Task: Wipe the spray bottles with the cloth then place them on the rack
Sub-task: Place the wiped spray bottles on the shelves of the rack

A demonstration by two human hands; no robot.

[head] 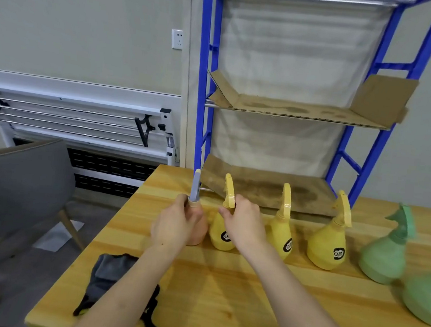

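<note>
My fingers are curled: my left hand [176, 225] grips the neck of the pink bottle [199, 231] and my right hand [245, 223] grips the neck of the first yellow bottle [221, 240], both in the middle of the frame. More round yellow bottles [327, 244] and green bottles [384, 257] stand in a row to the right on the smooth wooden table [221, 297]. The soft dark cloth [110, 272] lies lower left, partly under my left arm. The blue metal rack [349, 148], lined with brown cardboard [302, 110], stands behind the row.
</note>
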